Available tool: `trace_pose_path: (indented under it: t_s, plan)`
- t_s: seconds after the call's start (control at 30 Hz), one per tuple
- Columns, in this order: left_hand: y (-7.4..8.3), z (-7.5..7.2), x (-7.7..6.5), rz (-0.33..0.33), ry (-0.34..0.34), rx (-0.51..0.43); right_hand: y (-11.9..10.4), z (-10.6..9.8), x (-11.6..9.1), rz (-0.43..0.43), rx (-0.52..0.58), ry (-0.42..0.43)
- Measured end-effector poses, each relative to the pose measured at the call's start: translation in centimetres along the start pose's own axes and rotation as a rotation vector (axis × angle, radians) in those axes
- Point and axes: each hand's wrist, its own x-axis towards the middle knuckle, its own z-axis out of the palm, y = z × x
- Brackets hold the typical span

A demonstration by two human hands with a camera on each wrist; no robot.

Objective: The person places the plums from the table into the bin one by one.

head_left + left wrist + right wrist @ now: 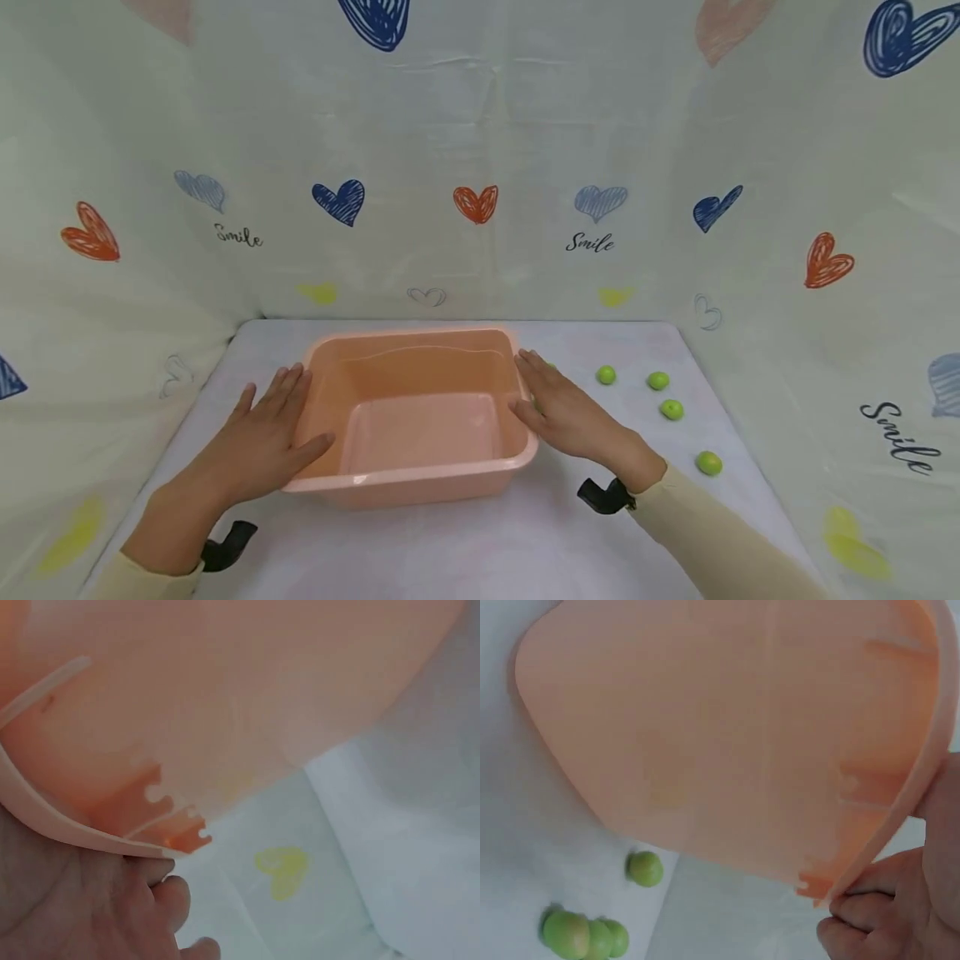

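A peach-coloured plastic basin point(420, 477) stands in the middle of the white table, with nothing inside it. My left hand point(258, 446) holds its left rim, fingers stretched along the outer side and thumb laid over the edge. At the right rim my right hand point(573, 414) holds it in the same way, thumb over the edge. In the left wrist view the left palm point(67, 896) lies just under the basin's rim. The right wrist view has the right fingers point(881, 907) bent at the rim, beside the basin's outer wall point(705, 727).
Several small green round fruits point(672, 409) lie on the table to the right of the basin, some partly hidden by the right hand. A white cloth point(525, 125) printed with hearts and "Smile" hangs behind and at both sides of the table point(465, 554).
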Motion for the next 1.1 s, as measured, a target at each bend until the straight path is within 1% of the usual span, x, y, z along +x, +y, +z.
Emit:
trace_pose_path:
  t_s: [0.1,0.23,0.33,0.47,0.6,0.7,0.77,0.9,1.0,1.1]
  plan:
    - [-0.8,0.1,-0.1,0.015,-0.006,-0.05,-0.3,0.9,0.0,-0.025,-0.02,0.034]
    - [-1.9,0.2,-1.0,0.007,-0.001,-0.096,-0.9,2.0,0.2,-0.062,-0.05,0.055]
    - [-2.2,0.3,-1.2,0.009,0.005,-0.12,-0.9,2.1,0.3,-0.072,-0.057,0.071]
    - [-2.0,0.3,-1.1,0.021,0.009,-0.17,-0.4,1.6,0.3,-0.085,-0.075,0.067]
    - [-1.3,0.3,-0.5,0.035,0.011,-0.18,0.3,1.2,0.0,-0.067,-0.085,0.077]
    - [-0.8,0.4,-0.1,0.035,0.008,-0.157,0.8,1.0,-0.2,-0.047,-0.083,0.071]
    - [-0.8,0.4,0.1,0.028,0.01,-0.154,0.9,0.9,-0.3,-0.045,-0.073,0.065]
    - [-1.3,0.3,0.3,0.018,0.017,-0.171,1.5,0.3,-0.3,-0.031,-0.05,0.062]
    - [-1.6,0.2,0.5,0.016,0.019,-0.182,2.5,-0.5,-0.3,0.006,-0.049,0.098]
    - [-1.7,0.3,0.7,0.014,0.017,-0.18,4.1,-1.1,-0.5,0.054,-0.109,0.191]
